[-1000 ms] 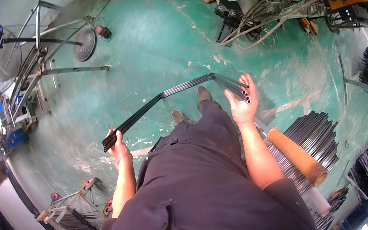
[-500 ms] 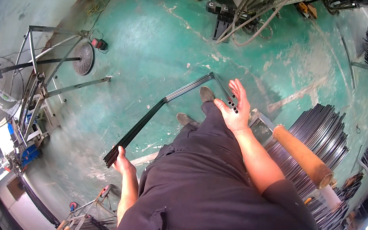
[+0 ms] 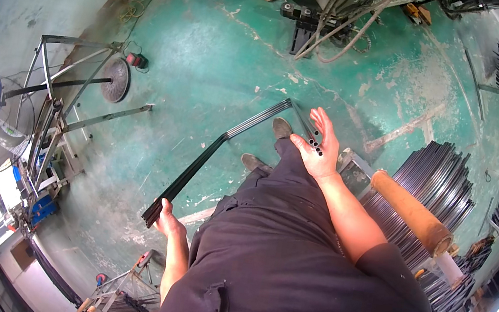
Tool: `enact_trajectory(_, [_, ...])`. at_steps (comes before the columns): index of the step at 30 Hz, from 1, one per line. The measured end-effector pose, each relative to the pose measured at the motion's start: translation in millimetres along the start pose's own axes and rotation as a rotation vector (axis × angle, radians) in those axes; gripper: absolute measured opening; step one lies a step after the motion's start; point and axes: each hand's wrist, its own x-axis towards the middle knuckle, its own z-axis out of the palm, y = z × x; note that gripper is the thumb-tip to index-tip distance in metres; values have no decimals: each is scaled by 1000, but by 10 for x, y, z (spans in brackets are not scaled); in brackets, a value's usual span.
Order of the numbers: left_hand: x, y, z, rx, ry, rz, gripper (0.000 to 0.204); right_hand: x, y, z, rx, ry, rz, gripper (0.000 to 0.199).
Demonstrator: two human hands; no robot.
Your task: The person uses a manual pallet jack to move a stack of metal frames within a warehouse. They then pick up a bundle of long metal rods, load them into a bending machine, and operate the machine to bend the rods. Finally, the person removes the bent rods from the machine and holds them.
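Note:
A bundle of several dark metal tubes (image 3: pixel 196 164), bent at two corners into a wide U shape, spans the space between my hands above the floor. My left hand (image 3: pixel 170 222) is closed around the bundle near its left end, thumb on top. The round open tube ends on the other side rest by the palm of my right hand (image 3: pixel 320 157). That hand's fingers are stretched out and its thumb is apart, not wrapped round the tubes. One tube end sits slightly above the others there.
A stack of straight metal tubes (image 3: pixel 435 179) lies to my right, beside a brown cardboard roll (image 3: pixel 413 214). A metal frame with a round disc (image 3: pixel 116 80) stands at left. A machine with hoses (image 3: pixel 347 31) is ahead on the green floor (image 3: pixel 213 52).

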Motion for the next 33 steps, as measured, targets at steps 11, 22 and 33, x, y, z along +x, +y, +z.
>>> enact_trajectory(11, [-12, -144, 61, -31, 10, 24, 49, 80, -7, -35, -19, -3, -53, 91])
enact_trajectory(22, [-231, -202, 18, 4, 44, 116, 50, 98, 205, -78, 45, -3, -47, 79])
enact_trajectory(33, [-671, -270, 425, -183, -16, 59, 52, 283, 297, -532, 138, -38, 28, 72])
